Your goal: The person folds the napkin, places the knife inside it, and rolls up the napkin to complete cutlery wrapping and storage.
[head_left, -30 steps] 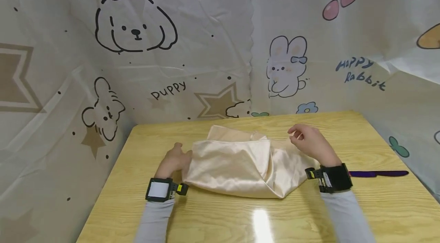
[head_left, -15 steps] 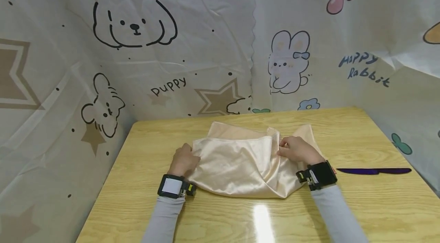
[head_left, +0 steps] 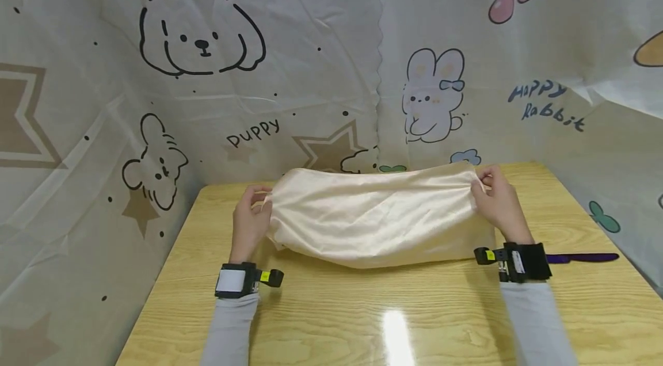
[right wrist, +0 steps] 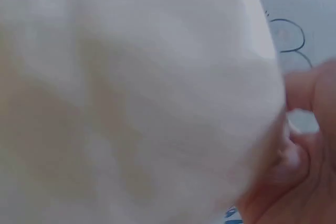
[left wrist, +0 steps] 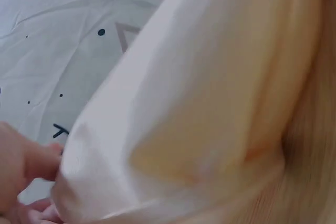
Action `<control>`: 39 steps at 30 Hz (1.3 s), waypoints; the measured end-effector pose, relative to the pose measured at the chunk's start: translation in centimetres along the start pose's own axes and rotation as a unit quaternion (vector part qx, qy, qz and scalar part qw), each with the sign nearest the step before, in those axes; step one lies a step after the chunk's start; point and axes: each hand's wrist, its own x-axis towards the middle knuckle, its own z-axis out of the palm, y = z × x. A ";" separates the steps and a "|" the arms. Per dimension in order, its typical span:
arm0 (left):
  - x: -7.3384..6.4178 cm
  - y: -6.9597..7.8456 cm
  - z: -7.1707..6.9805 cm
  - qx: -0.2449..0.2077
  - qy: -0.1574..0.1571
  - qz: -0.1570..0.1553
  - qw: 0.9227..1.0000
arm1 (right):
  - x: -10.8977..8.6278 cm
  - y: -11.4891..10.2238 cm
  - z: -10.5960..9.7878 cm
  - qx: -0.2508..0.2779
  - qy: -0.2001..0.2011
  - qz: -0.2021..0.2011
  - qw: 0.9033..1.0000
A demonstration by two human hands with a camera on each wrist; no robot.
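A cream satin cloth (head_left: 373,216) is stretched sideways between both hands, its upper edge raised and its lower part sagging in soft folds over the table. My left hand (head_left: 250,219) pinches the cloth's left end between thumb and fingers; in the left wrist view the thumb and fingers of the left hand (left wrist: 26,169) show at its edge. On the other side my right hand (head_left: 498,202) grips the upper right corner. The right wrist view is mostly filled by the blurred cloth (right wrist: 157,93), with the right hand (right wrist: 299,156) curled at its edge.
A purple knife (head_left: 585,258) lies on the wooden table (head_left: 321,320), partly behind the right wrist strap. Printed white sheets (head_left: 321,67) stand behind the table and along its sides.
The cloth, folded on the table earlier, has been lifted and spread wide. My right hand has moved right with its corner, and my left hand has moved slightly left and up.
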 end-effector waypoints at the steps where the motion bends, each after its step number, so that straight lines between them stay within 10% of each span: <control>1: 0.3 -0.1 0.4 -0.021 0.004 -0.001 1.000 | 0.1 0.4 0.1 0.009 0.016 0.001 1.000; 5: 1.0 -1.2 2.2 -0.005 -0.065 -0.031 0.997 | 0.3 2.7 1.0 0.006 0.016 0.017 1.000; 11: 0.9 -2.9 3.4 0.111 -0.222 -0.042 0.968 | 0.4 5.4 2.3 -0.029 -0.097 0.099 0.990; 17: 0.8 -3.0 3.9 0.117 -0.192 0.001 0.974 | 0.8 5.8 2.5 -0.033 -0.127 0.050 0.990; 23: 0.5 -3.6 4.7 0.070 -0.116 -0.021 0.991 | 0.7 6.0 2.3 -0.029 -0.145 0.052 0.988; 29: -1.7 -2.2 2.2 0.171 -0.142 -0.083 0.971 | -0.4 5.1 1.1 -0.076 -0.147 0.052 0.985; 33: -4.4 -1.6 1.4 0.232 -0.145 -0.070 0.959 | -3.1 4.7 -1.2 -0.124 -0.189 0.070 0.971; 39: -6.1 -1.4 2.1 0.238 -0.083 -0.022 0.967 | -5.9 4.5 -2.6 -0.140 -0.255 0.079 0.954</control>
